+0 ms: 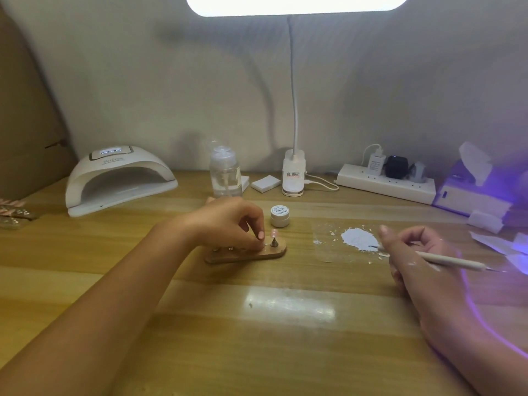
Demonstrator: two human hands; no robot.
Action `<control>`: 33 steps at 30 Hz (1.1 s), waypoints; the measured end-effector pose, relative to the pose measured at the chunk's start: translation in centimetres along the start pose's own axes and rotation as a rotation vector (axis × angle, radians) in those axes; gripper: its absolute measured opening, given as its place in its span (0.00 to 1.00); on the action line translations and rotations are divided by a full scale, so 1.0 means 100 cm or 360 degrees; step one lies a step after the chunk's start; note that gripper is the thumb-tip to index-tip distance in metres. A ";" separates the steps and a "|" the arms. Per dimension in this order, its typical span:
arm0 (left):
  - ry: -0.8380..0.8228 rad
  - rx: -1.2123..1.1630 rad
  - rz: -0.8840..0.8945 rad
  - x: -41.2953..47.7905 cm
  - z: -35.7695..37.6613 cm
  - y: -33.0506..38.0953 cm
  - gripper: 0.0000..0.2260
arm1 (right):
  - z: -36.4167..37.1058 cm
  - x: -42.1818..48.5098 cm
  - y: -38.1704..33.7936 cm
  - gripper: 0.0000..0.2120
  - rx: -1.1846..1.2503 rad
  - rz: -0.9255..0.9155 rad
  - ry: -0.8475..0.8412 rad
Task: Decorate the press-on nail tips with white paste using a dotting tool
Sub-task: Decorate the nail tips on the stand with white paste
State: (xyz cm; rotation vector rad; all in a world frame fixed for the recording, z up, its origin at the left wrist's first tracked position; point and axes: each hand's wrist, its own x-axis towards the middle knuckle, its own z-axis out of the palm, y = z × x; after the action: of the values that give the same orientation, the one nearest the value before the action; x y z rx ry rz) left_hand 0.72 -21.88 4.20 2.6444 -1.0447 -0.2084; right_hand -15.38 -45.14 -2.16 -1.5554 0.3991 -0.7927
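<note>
A small wooden holder (271, 253) lies on the table's middle with metal pegs standing in it. One pink nail tip (274, 232) stands on the rightmost peg. My left hand (228, 221) reaches over the holder, its fingertips pinching a peg just left of that tip. A patch of white paste (358, 239) is smeared on a clear sheet to the right. My right hand (414, 252) grips a white dotting tool (454, 261) whose tip touches the paste's right edge. White smears mark that hand's back. A small white paste jar (280, 216), lid on, sits behind the holder.
A white nail lamp (114, 178) stands at the back left. A clear pump bottle (225, 172), white blocks (265, 183), the desk lamp's clamp base (293, 175) and a power strip (385, 182) line the back. A tissue box (468, 190) glows violet at right. Nail tip strips (14, 212) lie far left.
</note>
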 end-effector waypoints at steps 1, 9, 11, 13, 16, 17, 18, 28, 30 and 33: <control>0.0026 0.0111 0.0017 0.000 0.001 0.002 0.05 | 0.000 0.000 0.000 0.17 -0.0019 -0.0025 0.0001; 0.0192 0.0662 0.0152 -0.001 -0.001 0.021 0.06 | -0.013 0.009 -0.011 0.09 -0.0268 -0.0196 0.0023; 0.0207 0.0617 0.0165 -0.005 -0.008 0.027 0.06 | -0.017 0.014 -0.009 0.05 -0.0288 -0.0097 0.0034; 0.0244 0.0345 0.0308 -0.009 -0.011 0.036 0.05 | -0.019 0.015 -0.004 0.03 -0.0351 0.0009 0.0011; 0.0272 -0.0203 0.0640 -0.010 0.011 0.063 0.06 | -0.018 0.016 0.002 0.07 -0.0473 0.0046 -0.0051; 0.0265 -0.0339 0.0695 -0.009 0.024 0.071 0.06 | -0.017 0.016 0.002 0.08 -0.0503 0.0038 -0.0055; 0.0264 -0.0414 0.0729 -0.007 0.039 0.077 0.06 | -0.018 0.016 0.003 0.08 -0.0518 0.0026 -0.0047; 0.0600 -0.0478 0.0719 0.009 0.094 0.077 0.09 | -0.015 0.015 0.001 0.08 -0.0723 0.0051 -0.0180; 0.0625 -0.0518 0.0711 0.010 0.096 0.076 0.09 | -0.016 0.016 0.000 0.08 -0.0635 0.0058 -0.0083; 0.0638 -0.0576 0.0703 0.011 0.097 0.075 0.07 | -0.016 0.016 -0.001 0.09 -0.0690 0.0041 -0.0101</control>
State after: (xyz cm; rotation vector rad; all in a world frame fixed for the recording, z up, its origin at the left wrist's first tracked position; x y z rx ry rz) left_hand -5.62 -29.95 -2.61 1.9674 -1.2682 0.2021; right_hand -15.38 -47.31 -1.75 -1.9678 0.5702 -0.6616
